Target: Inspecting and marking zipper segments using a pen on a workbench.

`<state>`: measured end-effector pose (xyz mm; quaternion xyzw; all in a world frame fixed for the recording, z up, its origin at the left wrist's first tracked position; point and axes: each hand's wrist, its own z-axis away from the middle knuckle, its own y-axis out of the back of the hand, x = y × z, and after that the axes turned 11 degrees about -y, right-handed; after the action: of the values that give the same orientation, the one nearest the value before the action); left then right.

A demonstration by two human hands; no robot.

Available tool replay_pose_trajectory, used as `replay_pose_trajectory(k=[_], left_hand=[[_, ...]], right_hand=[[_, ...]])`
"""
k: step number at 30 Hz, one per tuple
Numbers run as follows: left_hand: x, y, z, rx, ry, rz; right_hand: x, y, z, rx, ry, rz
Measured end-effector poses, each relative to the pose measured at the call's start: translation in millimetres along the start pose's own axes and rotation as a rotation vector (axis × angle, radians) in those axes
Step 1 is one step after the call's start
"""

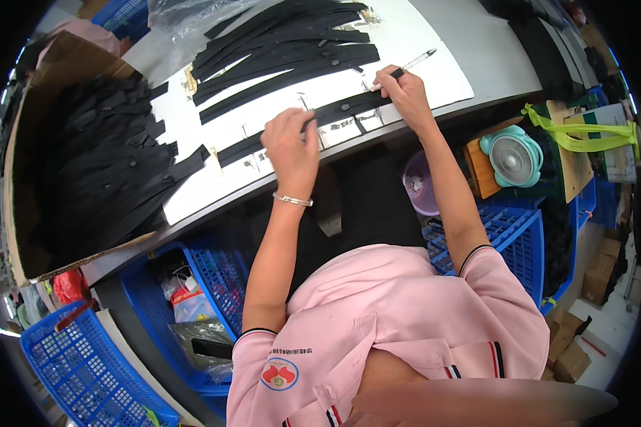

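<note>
We note the left hand [292,146] at frame centre, its grip pinched down on a long black fabric strip with a round stud [313,121] that lies diagonally across the white paper sheet [206,188] on the grey worktop [477,57]. The right hand [406,91], upper right of centre, has its grip pressed together around a clear-barrelled pen [413,64], tip at the strip's right end.

Risks, as we judge them: the strip could skid under the pen if the left hand eases, smearing or misplacing a mark; the sheet overhangs near the worktop edge and could drag with it.

Surroundings: more black strips stacked [285,50] at upper centre; a cardboard box of black strips [100,171] at left; blue plastic baskets [85,363] below; a small teal fan [513,158] at right; cardboard cartons at lower right.
</note>
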<state>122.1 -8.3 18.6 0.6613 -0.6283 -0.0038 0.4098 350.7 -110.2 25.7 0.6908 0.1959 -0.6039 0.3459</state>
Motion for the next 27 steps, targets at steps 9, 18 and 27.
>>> replay_pose_trajectory(k=[9, 18, 27], left_hand=[[29, -68, -32, -0.136, -0.096, 0.097], [29, -72, -30, -0.143, -0.09, 0.071], [31, -74, -30, -0.086, -0.119, 0.107]], right_hand=[[0, -3, 0, -0.01, 0.015, 0.115], [0, -3, 1, 0.0, 0.057, 0.256], [4, 7, 4, -0.104, 0.096, 0.181]])
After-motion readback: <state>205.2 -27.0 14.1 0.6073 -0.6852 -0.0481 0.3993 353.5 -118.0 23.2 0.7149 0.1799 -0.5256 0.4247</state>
